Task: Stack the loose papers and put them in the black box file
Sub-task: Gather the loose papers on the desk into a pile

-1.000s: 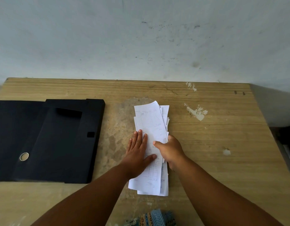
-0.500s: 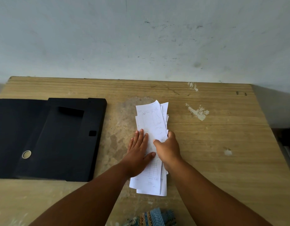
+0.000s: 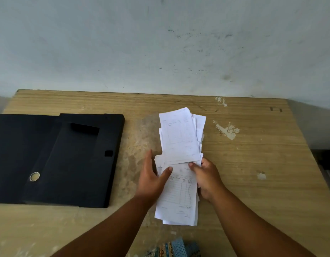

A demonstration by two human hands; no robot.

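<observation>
So, both forearms came up from the near edge of the wooden table (image 3: 253, 145) and angled in toward each other, meeting at the stack of papers (image 3: 179, 138) around the middle of the desk. The left hand (image 3: 151, 180) sat along the left edge of the pile, fingers straight and pointing away toward the far side, thumb laid across the top sheet, so it was pressed against the stack from the side. The right hand (image 3: 206, 179) was curled on the right edge, thumb on top and the other fingers tucked under or behind the sheets, so it was pinching the pile. Between the two hands the papers were held from both sides. I couldn't tell whether the stack was lifted off the table or just resting on it.

The pile itself was messy: sheets fanned out unevenly, the upper ones sliding toward the far side, and a lined form showing at the near end.

The black box file (image 3: 67, 164) lay open and flat on the left side of the table, well apart from the papers, with a metal ring (image 3: 34, 176) showing on its spine. The far edge of the table was against a scuffed pale wall (image 3: 160, 43).
</observation>
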